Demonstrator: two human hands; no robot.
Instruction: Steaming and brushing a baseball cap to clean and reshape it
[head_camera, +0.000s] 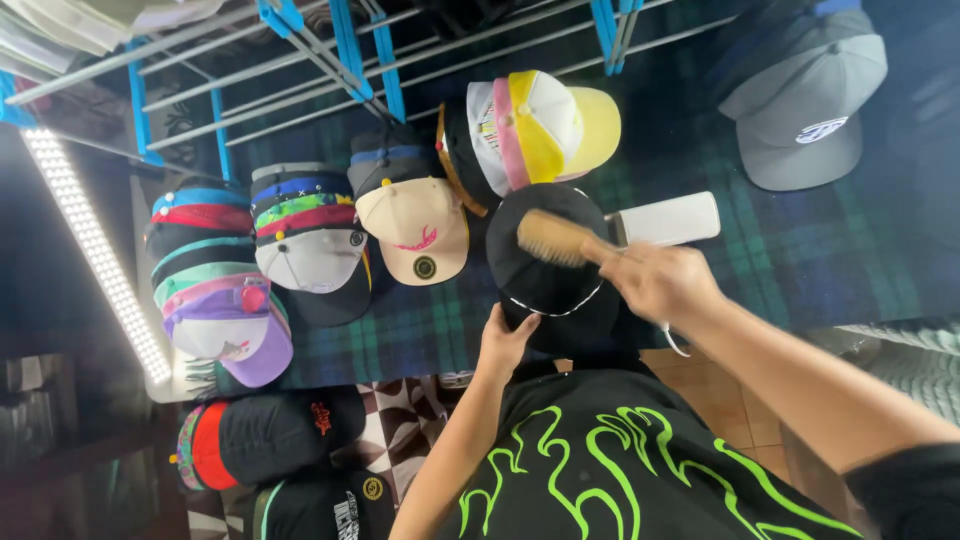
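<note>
A black cap (545, 270) with a thin white trim line lies on a dark plaid cloth (780, 250). My left hand (505, 340) grips its near edge from below. My right hand (655, 280) holds a wooden brush (555, 238) by the handle, with the brush head resting on the top of the black cap.
Stacks of caps stand to the left: a purple-topped stack (225, 300), a grey-and-white stack (305, 240), a beige one (415, 225), a yellow, white and pink one (535, 125). A grey cap (805, 110) lies far right. A white box (665, 220) sits beside the brush. A metal rack (300, 60) is behind.
</note>
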